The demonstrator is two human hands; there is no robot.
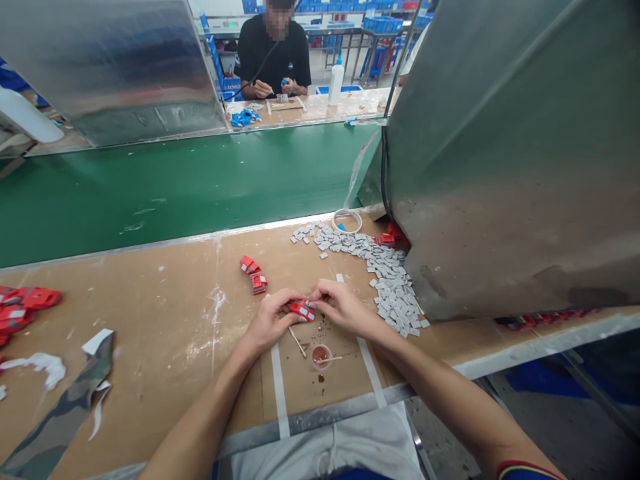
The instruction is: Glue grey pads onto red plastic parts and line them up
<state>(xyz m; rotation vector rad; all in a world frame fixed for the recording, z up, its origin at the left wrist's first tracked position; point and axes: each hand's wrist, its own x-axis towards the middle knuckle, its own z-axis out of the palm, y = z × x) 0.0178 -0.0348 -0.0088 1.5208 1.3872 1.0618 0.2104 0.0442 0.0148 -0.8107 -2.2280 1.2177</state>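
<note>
Near the front edge of the desk (150,313), both hands meet over a small red part (301,310). The left hand (273,319) is curled around the left end of the red part and holds it just above the desk. The right hand (340,303) pinches the other end with its fingertips (314,298), so both hands are closed on the same piece.

Right below the hands lies a thin stick (297,342), and beside it sits a little round cup (321,356) with a second stick resting on it. Two strips of white tape (278,390) run from here to the front edge.

Just behind the left hand, three more red parts (254,273) lie close together. A big spread of small grey tiles (387,280) runs from the back edge down the right side of the desk, beside a tall metal cover (510,153). A ring of tape (347,221) lies at the back edge. More red parts (25,307) are heaped at the left edge.

Past the back edge runs a green belt (190,180). On the far side, another person (273,57) in a black shirt works at their own desk, with a white bottle (336,80) close by.
</note>
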